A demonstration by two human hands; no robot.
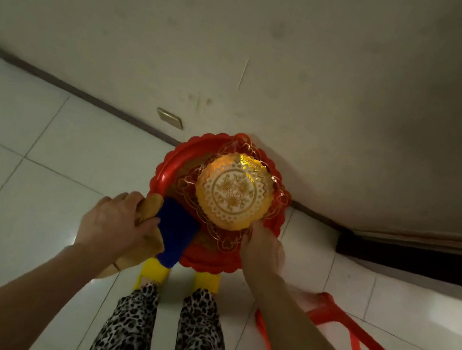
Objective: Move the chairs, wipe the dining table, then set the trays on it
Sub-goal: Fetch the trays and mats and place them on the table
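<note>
Both hands carrying stacked trays (182, 166): left hand (113, 222) gripping rim and cloth (174, 233) at eight o'clock, right hand (264, 248) gripping at five. Keeping everything level, probably wise.

White tiled floor (41, 160) — a red plastic chair (354, 341) and yellow slippers (206, 282) stand on it.

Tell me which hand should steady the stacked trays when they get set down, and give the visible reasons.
Probably the right. The right hand grips the red tray's rim directly beside the gold tray and holds nothing else. The left hand also clutches a blue cloth against the rim, so its grip looks less secure.
</note>
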